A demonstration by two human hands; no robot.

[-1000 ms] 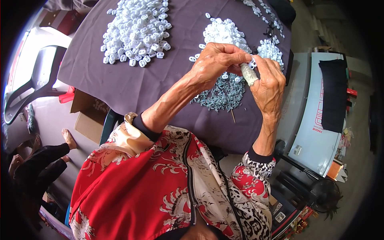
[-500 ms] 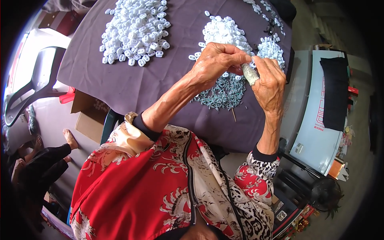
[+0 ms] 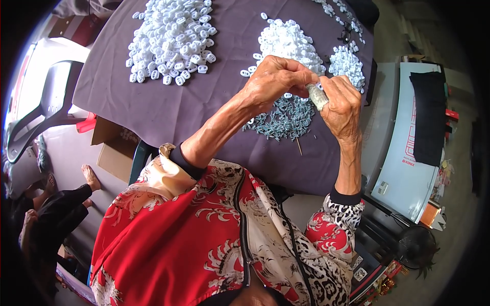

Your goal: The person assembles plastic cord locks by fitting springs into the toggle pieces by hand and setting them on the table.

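Note:
My left hand (image 3: 278,80) and my right hand (image 3: 341,104) meet above the table, both closed in a pinch at the fingertips. A small white plastic piece with holes (image 3: 320,86) shows between them, held by my right fingers. What my left fingertips pinch is too small or hidden to make out. A whitish wrap (image 3: 317,97) covers my right thumb. Just beneath my hands lies a heap of tiny grey-green spring-like pieces (image 3: 283,121). Behind them rises a pile of white two-holed oval plastic pieces (image 3: 288,41), partly covered by my left hand.
A larger pile of white two-holed pieces (image 3: 171,43) spreads on the dark tablecloth (image 3: 224,30). Smaller white parts (image 3: 347,65) lie at right. A thin stick (image 3: 299,147) rests near the spring heap. Left of the table are a cardboard box (image 3: 116,158), a chair (image 3: 48,107) and another person's legs (image 3: 64,204).
My right hand has turned slightly, its fingers curling more over the small white piece. My right forearm has shifted a little to the right. My left hand stays nearly in place.

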